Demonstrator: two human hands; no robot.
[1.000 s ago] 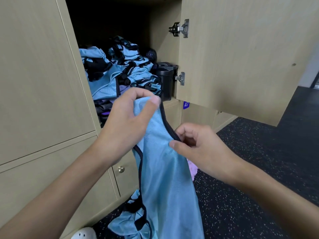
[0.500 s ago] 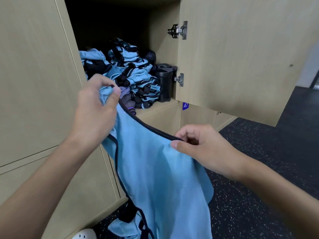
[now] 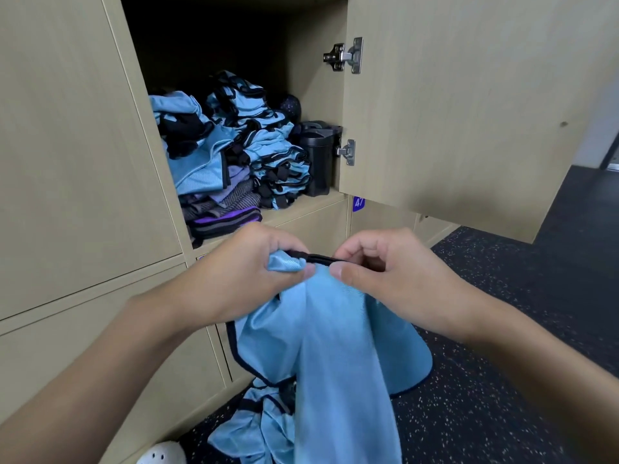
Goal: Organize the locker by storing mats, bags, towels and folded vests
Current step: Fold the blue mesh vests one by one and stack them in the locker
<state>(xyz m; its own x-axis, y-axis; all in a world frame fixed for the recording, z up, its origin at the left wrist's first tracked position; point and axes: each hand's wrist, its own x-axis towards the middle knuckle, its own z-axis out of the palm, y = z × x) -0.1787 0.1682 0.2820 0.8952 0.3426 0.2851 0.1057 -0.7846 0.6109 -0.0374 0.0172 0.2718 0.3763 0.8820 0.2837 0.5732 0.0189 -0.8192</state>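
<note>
Light-blue mesh vest with black trim (image 3: 331,333) hanging mid-frame; left hand (image 3: 248,279) and right hand (image 3: 378,272) pinching trim edge together; advice: aligning edges squarely before folding.

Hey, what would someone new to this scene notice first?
The left hand and right hand pinch the black-trimmed top edge of a light blue vest in the middle, its cloth hanging toward the speckled floor. Behind them the open locker holds heaped blue vests beside a black container.
</note>
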